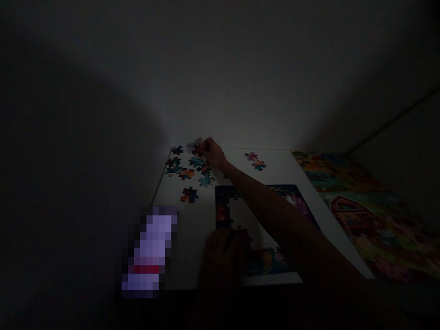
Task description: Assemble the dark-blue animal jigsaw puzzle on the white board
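Dark red puzzle piece (197,149) is sitting at the far left part of the white bench (192,238), by the back wall (233,91); dim light is blurring its outline, and fingers are covering its right side. Right hand (213,152) is pinching this piece between thumb and fingertips, wrist bending and knuckles up; whether the piece is clearing the surface cannot be told. Loose pieces (196,162) are clustering just below and left of it, some overlapping; one orange-and-blue piece (189,195) is lying apart, nearer the viewer, and a pink-and-teal pair (255,162) is lying to the right. Right forearm (282,206) is running diagonally across the partly filled puzzle board (222,190), hiding much of its middle and right. Left hand (223,250) is resting palm down over the board's lower left corner, fingers pointing away; shadow is masking its fingertips, so its grip cannot be told. Bare bench is lying between the board and the cluster. A pixelated lilac object (151,247) is standing out at the left edge; colourful picture sheets (364,220) are flanking the right edge.
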Available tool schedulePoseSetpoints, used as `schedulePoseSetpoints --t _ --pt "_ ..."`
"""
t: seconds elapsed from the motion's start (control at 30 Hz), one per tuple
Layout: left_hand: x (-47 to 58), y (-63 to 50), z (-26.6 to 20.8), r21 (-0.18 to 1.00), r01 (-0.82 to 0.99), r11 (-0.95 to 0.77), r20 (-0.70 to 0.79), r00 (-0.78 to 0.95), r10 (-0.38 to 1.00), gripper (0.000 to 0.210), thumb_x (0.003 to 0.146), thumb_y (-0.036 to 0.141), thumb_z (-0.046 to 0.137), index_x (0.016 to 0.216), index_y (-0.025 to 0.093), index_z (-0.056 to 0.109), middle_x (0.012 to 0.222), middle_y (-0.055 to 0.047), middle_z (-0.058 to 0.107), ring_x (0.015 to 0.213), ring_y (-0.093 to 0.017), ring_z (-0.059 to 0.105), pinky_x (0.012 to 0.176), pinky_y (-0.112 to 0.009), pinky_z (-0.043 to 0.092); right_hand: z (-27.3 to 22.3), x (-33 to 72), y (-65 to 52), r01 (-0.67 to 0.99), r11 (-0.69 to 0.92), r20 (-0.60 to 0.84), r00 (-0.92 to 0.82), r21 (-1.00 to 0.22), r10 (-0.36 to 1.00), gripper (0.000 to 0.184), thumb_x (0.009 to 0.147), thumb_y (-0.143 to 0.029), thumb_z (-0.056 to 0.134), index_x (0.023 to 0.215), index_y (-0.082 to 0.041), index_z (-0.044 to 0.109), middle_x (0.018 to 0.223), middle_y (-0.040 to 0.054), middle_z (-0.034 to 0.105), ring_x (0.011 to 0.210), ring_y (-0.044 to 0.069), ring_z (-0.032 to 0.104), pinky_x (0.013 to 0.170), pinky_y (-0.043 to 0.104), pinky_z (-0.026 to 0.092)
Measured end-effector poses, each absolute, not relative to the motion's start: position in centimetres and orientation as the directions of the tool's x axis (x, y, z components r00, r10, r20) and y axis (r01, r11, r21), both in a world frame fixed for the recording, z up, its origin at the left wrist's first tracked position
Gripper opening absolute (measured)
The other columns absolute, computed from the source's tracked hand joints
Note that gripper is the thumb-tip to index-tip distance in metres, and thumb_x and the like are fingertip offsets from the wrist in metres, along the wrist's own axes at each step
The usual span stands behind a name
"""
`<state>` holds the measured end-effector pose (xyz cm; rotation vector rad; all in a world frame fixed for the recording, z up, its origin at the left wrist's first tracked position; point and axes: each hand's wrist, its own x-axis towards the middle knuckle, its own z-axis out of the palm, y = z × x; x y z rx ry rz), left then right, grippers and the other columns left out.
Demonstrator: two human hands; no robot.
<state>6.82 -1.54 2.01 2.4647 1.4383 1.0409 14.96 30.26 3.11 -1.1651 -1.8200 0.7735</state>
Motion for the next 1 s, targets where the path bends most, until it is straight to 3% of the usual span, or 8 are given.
schedulePoseSetpoints --t 0.07,0.2,0.37,0.63,0.83,1.0 --pt "6.9 -1.5 1.9 0.394 0.756 -0.523 0.499 0.302 0.812 0.029 0.091 0.016 0.049 0.114 0.019 0.067 0.114 -0.011 0.066 0.108 -0.027 0.059 0.091 -0.047 0.056 3.7 17.5 27.6 0.37 0.365 0.303 -0.216 -0.854 0.928 0.022 0.088 -0.029 0.056 0.107 -0.022 0.048 0.083 -0.0001 0.063 0.077 0.015 0.058 0.071 0.028 0.045" --pt "7.0 -1.6 1.9 0.399 0.783 -0.478 0.484 0.262 0.835 0.029 0.09 0.017 0.051 0.114 0.021 0.067 0.121 -0.011 0.063 0.112 -0.028 0.056 0.093 -0.048 0.054 3.9 23.2 20.7 0.256 0.309 0.203 -0.368 -0.916 0.907 0.04 0.087 -0.028 0.059 0.125 -0.019 0.049 0.08 0.0004 0.065 0.073 0.014 0.058 0.068 0.028 0.045" --pt "7.1 -1.5 1.8 0.405 0.809 -0.426 0.45 0.23 0.863 0.025 0.091 0.019 0.051 0.111 0.021 0.067 0.132 -0.012 0.057 0.12 -0.03 0.052 0.099 -0.05 0.049 2.8 27.8 13.5 0.1 0.138 0.076 -0.468 -0.985 0.88 0.044 0.085 -0.027 0.064 0.127 -0.02 0.052 0.093 0.0043 0.068 0.077 0.015 0.062 0.069 0.029 0.048" --pt "6.4 -0.6 1.7 0.446 0.817 -0.365 0.341 0.222 0.913 0.034 0.094 0.027 0.046 0.125 0.023 0.059 0.134 -0.01 0.057 0.125 -0.027 0.052 0.102 -0.048 0.047 1.0 27.6 10.6 -0.155 0.162 0.216 -0.448 -0.975 0.867 0.038 0.085 -0.035 0.069 0.117 -0.02 0.056 0.091 0.0036 0.069 0.079 0.015 0.064 0.078 0.034 0.051" --pt "6.1 0.7 3.2 0.416 0.844 -0.337 0.247 0.252 0.936 0.042 0.092 0.033 0.054 0.133 0.021 0.053 0.129 -0.01 0.06 0.116 -0.026 0.056 0.099 -0.046 0.048 1.4 28.0 9.6 -0.108 0.178 0.208 -0.492 -0.978 0.845 0.032 0.086 -0.034 0.069 0.111 -0.019 0.059 0.094 0.0049 0.069 0.083 0.016 0.065 0.081 0.035 0.051" --pt "6.2 1.7 3.3 0.362 0.84 -0.403 0.297 0.306 0.904 0.04 0.089 0.036 0.061 0.127 0.022 0.058 0.13 -0.01 0.058 0.118 -0.028 0.053 0.1 -0.048 0.046 1.9 28.2 9.5 -0.017 0.192 0.175 -0.498 -0.981 0.849 0.027 0.086 -0.031 0.069 0.109 -0.019 0.061 0.094 0.0049 0.069 0.085 0.017 0.065 0.082 0.034 0.051"
